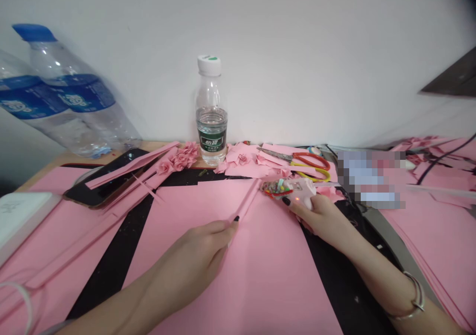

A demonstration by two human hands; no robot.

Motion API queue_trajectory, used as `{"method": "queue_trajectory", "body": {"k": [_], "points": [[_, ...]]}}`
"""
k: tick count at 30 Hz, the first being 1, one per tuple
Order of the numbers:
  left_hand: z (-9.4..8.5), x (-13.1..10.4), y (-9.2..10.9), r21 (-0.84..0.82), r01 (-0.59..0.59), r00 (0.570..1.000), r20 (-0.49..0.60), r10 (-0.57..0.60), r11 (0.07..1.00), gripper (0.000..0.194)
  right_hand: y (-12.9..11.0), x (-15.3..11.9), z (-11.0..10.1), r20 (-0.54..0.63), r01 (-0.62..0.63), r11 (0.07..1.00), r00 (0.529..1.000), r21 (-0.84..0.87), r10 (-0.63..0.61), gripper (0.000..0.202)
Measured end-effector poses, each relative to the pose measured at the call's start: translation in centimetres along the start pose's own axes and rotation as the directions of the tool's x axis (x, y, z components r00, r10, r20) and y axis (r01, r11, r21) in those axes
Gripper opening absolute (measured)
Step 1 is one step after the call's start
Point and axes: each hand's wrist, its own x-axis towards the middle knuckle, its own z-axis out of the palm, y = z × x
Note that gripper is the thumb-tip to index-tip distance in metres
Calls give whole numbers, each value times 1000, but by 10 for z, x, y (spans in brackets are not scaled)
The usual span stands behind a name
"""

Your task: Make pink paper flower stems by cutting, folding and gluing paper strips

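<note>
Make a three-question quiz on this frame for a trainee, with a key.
1. What is the left hand pinching?
2. True or false: an orange light glows on the pale plastic handheld tool in the right hand.
3. What colour is the cap on the upright clear plastic bottle with the dark green label? A) blue B) white C) red

Key: 1. A thin pink paper strip. 2. True. 3. B.
</note>
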Motion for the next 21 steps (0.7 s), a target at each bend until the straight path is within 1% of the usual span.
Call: {"method": "queue_trajectory", "body": {"k": [6,11,17,21], "points": [[0,1,0,7,2,1000,0,-2,1000,33,-1,1,2,-46,-69,997,997,-33,67,44],[0,0,0,8,-6,1000,-4,6,1000,34,-3,1,2,-51,-84,994,995,-65,81,43],[0,1,0,15,11,1000,11,-11,1000,34,4,5,5,-93,-65,995,994,-77,58,45],[0,1,1,-5,7,1000,4,-7,1000,34,6,4,6,-122,-23,996,993,-85,13,45]]}}
